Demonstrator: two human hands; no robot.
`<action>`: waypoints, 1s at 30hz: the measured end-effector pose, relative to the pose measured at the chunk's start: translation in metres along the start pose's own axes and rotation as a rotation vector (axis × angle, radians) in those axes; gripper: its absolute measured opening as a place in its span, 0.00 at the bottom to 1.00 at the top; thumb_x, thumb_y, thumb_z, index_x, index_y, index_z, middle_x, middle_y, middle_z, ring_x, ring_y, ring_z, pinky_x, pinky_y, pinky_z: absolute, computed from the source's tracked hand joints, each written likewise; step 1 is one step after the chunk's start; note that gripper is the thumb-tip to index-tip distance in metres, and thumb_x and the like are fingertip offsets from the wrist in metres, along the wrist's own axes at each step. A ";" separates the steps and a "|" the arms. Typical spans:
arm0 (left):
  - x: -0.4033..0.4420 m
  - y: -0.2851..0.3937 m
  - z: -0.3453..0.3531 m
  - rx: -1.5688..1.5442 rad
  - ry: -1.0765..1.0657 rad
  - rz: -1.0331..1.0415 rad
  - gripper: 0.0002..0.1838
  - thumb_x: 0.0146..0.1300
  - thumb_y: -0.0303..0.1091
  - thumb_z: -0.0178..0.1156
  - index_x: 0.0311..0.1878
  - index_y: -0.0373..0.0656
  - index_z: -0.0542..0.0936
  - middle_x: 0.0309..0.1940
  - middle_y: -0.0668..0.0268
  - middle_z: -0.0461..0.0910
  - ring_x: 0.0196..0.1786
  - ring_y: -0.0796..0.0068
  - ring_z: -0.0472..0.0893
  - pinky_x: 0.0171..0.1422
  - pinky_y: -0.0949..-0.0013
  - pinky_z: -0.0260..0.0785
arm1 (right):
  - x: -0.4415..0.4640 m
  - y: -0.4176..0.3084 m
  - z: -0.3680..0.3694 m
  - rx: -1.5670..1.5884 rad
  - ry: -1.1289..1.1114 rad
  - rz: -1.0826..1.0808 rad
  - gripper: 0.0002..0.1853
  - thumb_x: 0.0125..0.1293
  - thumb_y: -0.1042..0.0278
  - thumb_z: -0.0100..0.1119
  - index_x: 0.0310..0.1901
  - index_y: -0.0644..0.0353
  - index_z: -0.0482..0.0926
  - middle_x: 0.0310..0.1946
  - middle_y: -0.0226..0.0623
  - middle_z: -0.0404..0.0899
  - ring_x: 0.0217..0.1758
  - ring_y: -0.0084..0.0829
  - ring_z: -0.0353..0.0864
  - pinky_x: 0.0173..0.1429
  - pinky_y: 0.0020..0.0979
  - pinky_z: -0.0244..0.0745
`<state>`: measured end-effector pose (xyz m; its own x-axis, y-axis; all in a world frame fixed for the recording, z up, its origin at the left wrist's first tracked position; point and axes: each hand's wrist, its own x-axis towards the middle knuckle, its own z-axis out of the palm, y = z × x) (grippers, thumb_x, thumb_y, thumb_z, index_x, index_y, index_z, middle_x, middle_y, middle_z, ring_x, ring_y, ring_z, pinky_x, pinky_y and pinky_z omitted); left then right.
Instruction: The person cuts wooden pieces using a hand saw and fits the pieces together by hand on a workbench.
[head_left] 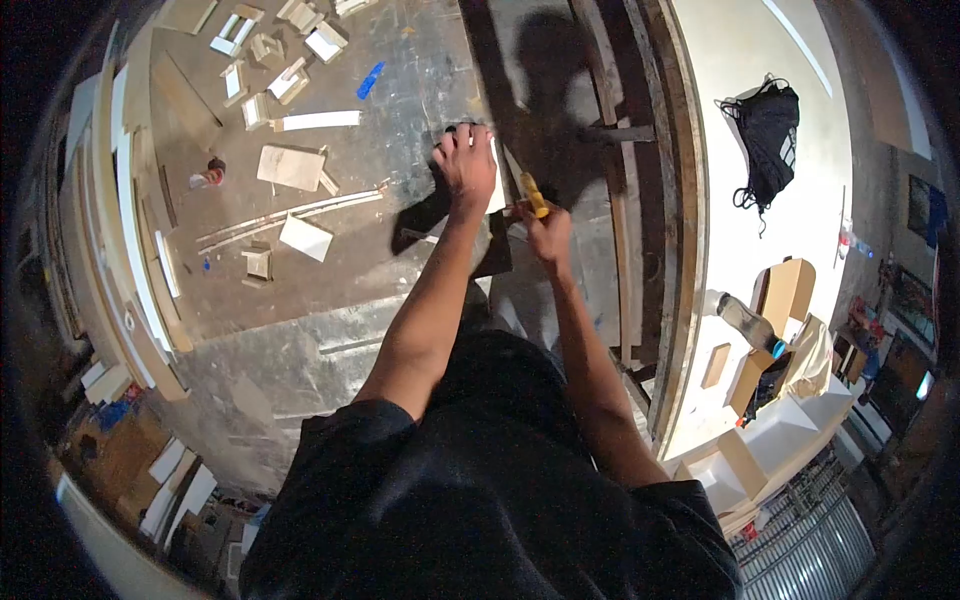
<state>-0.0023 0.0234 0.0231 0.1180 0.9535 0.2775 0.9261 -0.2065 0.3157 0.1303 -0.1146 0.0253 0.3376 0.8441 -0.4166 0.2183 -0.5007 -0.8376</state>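
My left hand presses down on a narrow white board at the edge of the dark worktop, its fingers curled over the far end. Just to the right, my right hand is closed around the yellow handle of a handsaw. The saw's thin blade points away from me, close beside the board's right side; whether it touches the board I cannot tell.
Small wooden pieces, a blue strip and curved slats lie on the worktop. Rightward, past long timber rails, a white surface holds a black bag, a bottle and open boxes.
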 end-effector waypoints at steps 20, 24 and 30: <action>-0.005 -0.002 0.015 0.038 0.099 -0.006 0.10 0.60 0.35 0.63 0.46 0.55 0.81 0.44 0.69 0.74 0.50 0.58 0.73 0.49 0.50 0.62 | -0.134 -0.123 -0.032 0.208 0.011 0.177 0.17 0.76 0.55 0.64 0.46 0.65 0.80 0.29 0.22 0.72 0.33 0.16 0.68 0.35 0.24 0.62; -0.004 0.000 0.015 0.140 0.025 -0.033 0.10 0.60 0.34 0.63 0.46 0.54 0.81 0.46 0.70 0.74 0.52 0.58 0.73 0.52 0.48 0.63 | -0.117 -0.142 -0.027 0.089 -0.098 0.172 0.16 0.74 0.59 0.64 0.40 0.67 0.77 0.27 0.31 0.74 0.33 0.21 0.68 0.36 0.32 0.66; -0.004 0.005 0.004 0.098 -0.074 -0.095 0.16 0.57 0.31 0.65 0.49 0.58 0.82 0.51 0.69 0.76 0.57 0.55 0.73 0.59 0.43 0.64 | -0.076 -0.080 -0.015 0.025 -0.210 0.268 0.18 0.76 0.54 0.61 0.38 0.64 0.78 0.26 0.24 0.72 0.31 0.17 0.66 0.33 0.27 0.62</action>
<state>0.0036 0.0191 0.0198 0.0511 0.9820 0.1819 0.9644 -0.0958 0.2464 0.1014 -0.1415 0.1294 0.1839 0.7052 -0.6848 0.1238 -0.7077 -0.6956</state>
